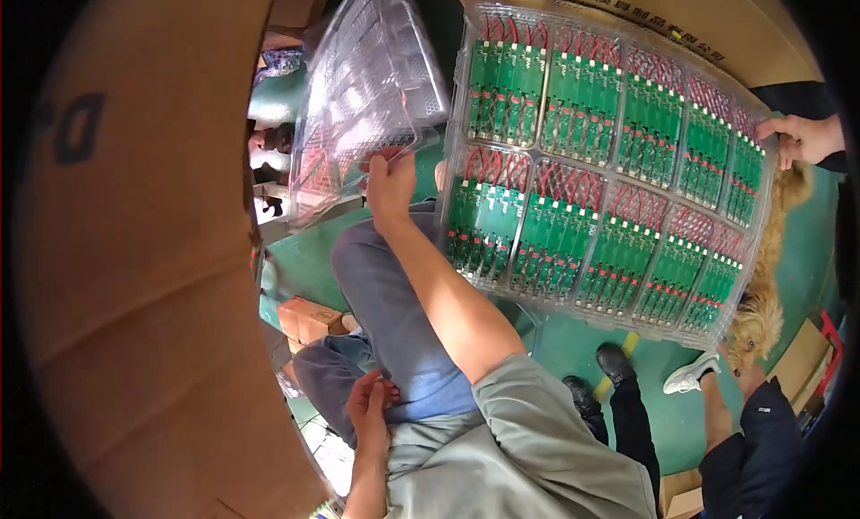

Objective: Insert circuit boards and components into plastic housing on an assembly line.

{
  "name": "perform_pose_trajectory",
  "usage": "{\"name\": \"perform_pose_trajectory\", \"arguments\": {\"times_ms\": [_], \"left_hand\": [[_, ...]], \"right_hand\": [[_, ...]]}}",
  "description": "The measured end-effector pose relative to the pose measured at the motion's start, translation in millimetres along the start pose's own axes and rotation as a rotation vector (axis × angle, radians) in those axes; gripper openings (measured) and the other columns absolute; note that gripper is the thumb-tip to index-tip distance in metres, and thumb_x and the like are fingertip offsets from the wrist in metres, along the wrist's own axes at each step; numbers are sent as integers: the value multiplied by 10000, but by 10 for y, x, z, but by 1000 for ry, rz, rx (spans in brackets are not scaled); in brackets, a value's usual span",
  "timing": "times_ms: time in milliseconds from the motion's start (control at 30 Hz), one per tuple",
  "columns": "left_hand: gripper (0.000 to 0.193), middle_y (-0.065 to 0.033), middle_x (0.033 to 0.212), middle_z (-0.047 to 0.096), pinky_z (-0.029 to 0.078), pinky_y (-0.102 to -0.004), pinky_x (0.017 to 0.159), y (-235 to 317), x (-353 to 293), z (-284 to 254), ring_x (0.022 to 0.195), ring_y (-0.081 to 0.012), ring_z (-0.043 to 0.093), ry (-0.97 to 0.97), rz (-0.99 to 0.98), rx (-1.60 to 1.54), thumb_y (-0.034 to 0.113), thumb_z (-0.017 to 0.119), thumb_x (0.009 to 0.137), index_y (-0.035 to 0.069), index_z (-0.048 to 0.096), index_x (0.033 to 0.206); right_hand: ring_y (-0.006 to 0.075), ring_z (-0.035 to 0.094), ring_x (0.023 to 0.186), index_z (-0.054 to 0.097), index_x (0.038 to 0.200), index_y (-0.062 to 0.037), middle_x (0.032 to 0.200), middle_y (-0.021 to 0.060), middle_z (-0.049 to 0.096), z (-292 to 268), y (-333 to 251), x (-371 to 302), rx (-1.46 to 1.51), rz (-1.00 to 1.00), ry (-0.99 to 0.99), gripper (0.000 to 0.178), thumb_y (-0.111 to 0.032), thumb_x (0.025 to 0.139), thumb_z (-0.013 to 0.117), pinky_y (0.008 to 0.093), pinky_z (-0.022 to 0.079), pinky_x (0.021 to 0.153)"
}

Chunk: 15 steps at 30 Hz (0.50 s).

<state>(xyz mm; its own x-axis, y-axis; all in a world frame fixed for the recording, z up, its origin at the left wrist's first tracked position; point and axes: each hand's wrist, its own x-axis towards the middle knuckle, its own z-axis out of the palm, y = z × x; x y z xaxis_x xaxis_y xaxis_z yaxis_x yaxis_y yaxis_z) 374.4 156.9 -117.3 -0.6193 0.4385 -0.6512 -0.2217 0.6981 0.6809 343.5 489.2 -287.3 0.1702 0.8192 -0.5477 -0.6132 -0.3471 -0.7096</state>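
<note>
My right hand (391,192) reaches up and across, its fingers closed on the lower edge of a clear plastic tray (372,80) that is tilted up and has compartments moulded in it. My left hand (369,407) is low by my lap, fingers loosely bent and a little apart, with nothing visible in it. To the right of my right hand, a large clear blister tray (540,152) faces me, tilted. Its two rows of compartments hold green circuit boards (582,107) with red wires. Another person's hand (802,141) grips that tray's right edge.
A big cardboard box (152,250) fills the left side. Another carton (663,17) stands behind the filled tray. At right are a curly-haired tan dog (757,326) and a person's white shoe (690,376). Dark shoes (614,362) stand on the green floor.
</note>
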Motion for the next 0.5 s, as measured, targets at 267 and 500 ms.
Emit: {"name": "perform_pose_trajectory", "arguments": {"times_ms": [267, 500], "left_hand": [[229, -72, 897, 661, 526, -283, 728, -31, 62, -99, 772, -146, 625, 36, -110, 0, 112, 581, 1012, -13, 610, 1202], [246, -84, 899, 670, 528, -295, 736, 31, -50, -57, 779, -161, 632, 96, -148, 10, 108, 573, 1016, -14, 605, 1227]], "right_hand": [[231, 686, 824, 425, 1093, -38, 1031, 151, 642, 229, 141, 647, 151, 204, -3, 198, -42, 904, 485, 369, 567, 602], [217, 687, 745, 434, 1078, -37, 977, 135, 633, 733, 336, 1117, 174, 290, 64, 122, -71, 965, 461, 355, 565, 538]]}}
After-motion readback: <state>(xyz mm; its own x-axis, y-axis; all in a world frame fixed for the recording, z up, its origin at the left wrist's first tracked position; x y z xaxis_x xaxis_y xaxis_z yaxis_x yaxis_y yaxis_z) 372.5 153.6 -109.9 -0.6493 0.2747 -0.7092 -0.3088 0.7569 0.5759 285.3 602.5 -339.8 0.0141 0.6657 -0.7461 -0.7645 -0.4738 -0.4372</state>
